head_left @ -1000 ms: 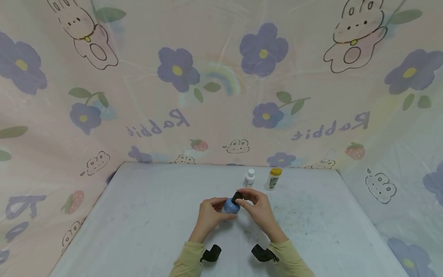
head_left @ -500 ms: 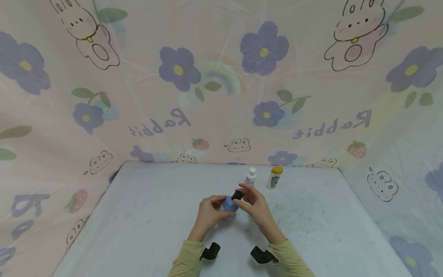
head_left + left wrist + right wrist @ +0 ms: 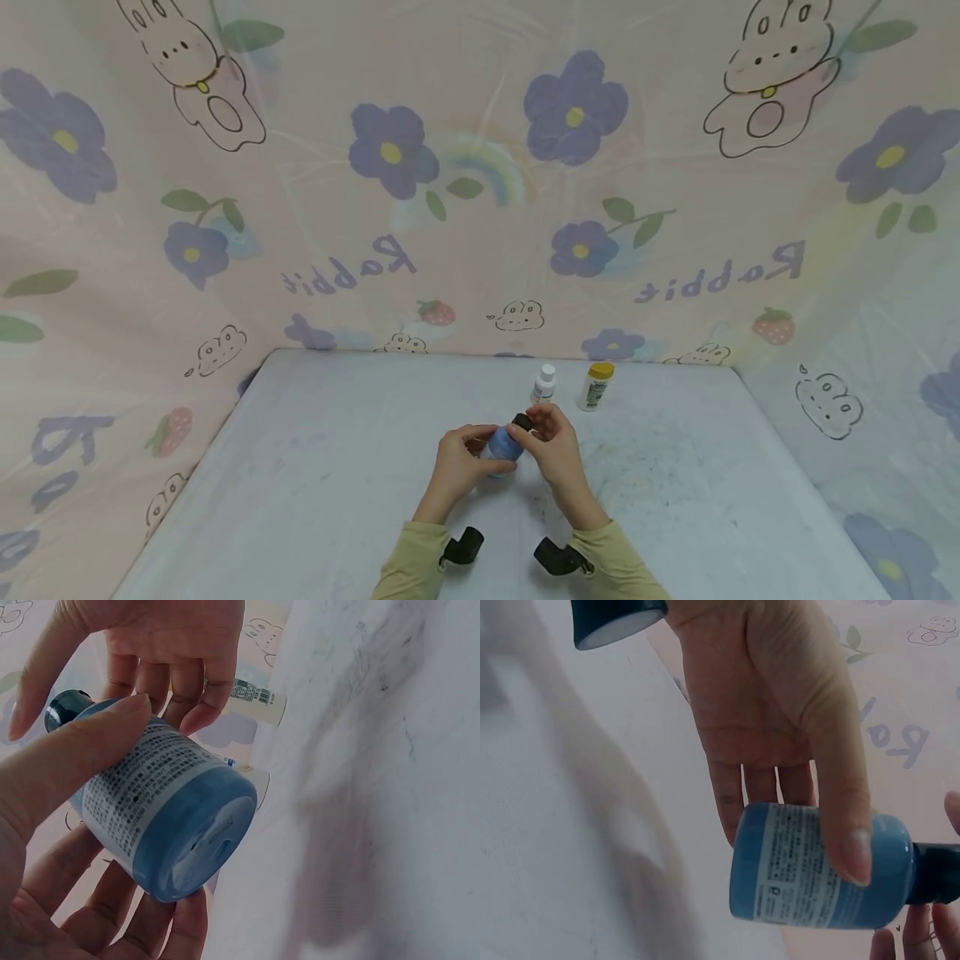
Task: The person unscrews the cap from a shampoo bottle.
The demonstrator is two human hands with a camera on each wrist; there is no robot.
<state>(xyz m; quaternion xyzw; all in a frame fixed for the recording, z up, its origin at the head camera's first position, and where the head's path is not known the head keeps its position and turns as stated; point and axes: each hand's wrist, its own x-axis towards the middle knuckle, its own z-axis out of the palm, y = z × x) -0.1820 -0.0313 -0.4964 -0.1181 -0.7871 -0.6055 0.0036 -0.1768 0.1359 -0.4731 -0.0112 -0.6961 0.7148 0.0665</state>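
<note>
The label text on the blue bottle [image 3: 161,817] is too small to read. The left hand [image 3: 459,461] grips its body, and the right hand [image 3: 553,442] pinches the dark cap [image 3: 522,422].

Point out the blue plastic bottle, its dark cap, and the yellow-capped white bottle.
blue plastic bottle [image 3: 161,817]: left wrist view, printed label.
dark cap [image 3: 522,422]: head view, cap side.
yellow-capped white bottle [image 3: 594,392]: head view, white body.

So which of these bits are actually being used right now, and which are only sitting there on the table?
In use:
- blue bottle, tilted, held in the left hand
- its dark cap, pinched by the right hand

Just standing by:
- small white bottle at the back of the table
- yellow-capped bottle beside it
</note>
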